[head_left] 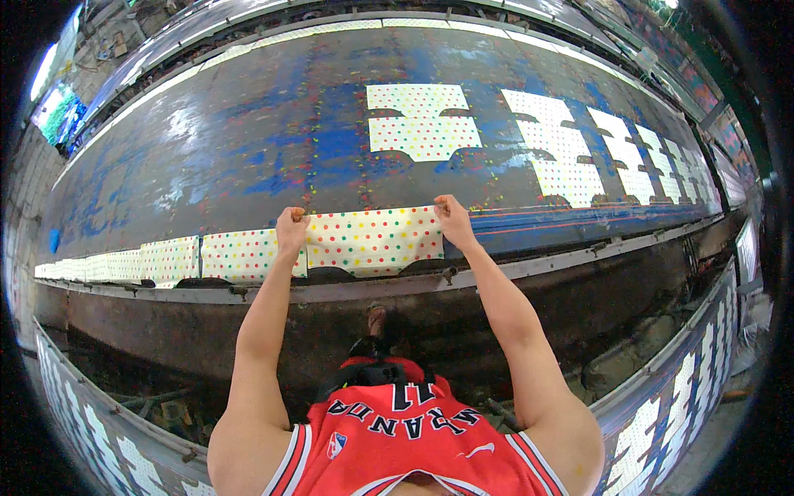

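Left hand (pixel 291 227) and right hand (pixel 452 219) each closed on top corners of dotted cloth piece (pixel 372 241), lying at near edge of printing table (pixel 248 140). Uneven pull risks skewing cloth against neighbouring piece (pixel 244 255).

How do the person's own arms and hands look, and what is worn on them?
Both arms are bare up to the shoulders. The left hand and right hand have no gloves; no watch or rings show. The person wears a sleeveless red jersey with white and black trim.
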`<state>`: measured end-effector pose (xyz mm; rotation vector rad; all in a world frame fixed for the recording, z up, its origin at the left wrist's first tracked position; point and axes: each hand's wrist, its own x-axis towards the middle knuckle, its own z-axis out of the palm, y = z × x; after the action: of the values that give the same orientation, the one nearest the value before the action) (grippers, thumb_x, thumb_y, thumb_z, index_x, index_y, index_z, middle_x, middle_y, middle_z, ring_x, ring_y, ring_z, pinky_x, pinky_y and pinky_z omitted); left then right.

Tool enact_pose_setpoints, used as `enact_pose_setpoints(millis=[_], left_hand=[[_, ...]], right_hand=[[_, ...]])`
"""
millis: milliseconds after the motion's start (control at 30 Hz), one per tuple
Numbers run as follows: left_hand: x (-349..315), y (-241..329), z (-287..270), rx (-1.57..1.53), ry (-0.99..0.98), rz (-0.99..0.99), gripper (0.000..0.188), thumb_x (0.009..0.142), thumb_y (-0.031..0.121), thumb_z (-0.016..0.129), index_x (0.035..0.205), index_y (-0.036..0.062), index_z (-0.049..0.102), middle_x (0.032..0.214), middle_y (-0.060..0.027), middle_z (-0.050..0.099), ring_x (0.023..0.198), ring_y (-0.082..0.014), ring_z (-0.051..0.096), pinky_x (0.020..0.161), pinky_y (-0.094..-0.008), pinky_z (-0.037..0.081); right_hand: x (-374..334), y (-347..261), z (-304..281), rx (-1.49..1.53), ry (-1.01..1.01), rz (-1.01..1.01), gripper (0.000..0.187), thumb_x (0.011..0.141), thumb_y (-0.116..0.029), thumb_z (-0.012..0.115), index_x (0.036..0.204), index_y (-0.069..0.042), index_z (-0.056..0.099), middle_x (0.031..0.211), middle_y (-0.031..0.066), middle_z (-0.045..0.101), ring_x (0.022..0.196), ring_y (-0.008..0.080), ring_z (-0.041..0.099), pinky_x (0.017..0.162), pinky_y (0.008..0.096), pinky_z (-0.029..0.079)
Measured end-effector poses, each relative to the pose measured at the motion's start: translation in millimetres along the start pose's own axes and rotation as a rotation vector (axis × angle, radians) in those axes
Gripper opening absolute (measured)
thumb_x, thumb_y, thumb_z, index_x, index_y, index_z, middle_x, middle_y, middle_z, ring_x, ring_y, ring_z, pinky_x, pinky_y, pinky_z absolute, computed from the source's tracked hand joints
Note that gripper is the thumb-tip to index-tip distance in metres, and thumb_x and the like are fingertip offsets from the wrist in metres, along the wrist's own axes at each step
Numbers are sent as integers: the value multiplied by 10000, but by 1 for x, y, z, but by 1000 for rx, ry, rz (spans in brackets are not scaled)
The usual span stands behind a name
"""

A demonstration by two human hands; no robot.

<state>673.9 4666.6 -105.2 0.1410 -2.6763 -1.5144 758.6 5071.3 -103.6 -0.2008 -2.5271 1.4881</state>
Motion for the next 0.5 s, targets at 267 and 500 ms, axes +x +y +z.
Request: enact_pose_setpoints(millis=[267,500], left_hand=[[-17,16,-10,158,-48,115,430,941,210,659,1287,-22,553,982,-149,692,908,-235,670,824,-378,511],[-36,31,-47,133,-142,-174,452,967,225,628,1320,-35,516,1015,-146,687,605,-219,663,585,-349,531]], right_hand=[[-14,-17,-15,-119,-181,-119,566,905,-227,714,1392,-62,476,1136,169,628,861,298,630,831,403,503],[-13,-38,-36,-29,-272,229,598,893,-188,730,1421,-91,464,1133,143,596,747,179,628,684,346,546]])
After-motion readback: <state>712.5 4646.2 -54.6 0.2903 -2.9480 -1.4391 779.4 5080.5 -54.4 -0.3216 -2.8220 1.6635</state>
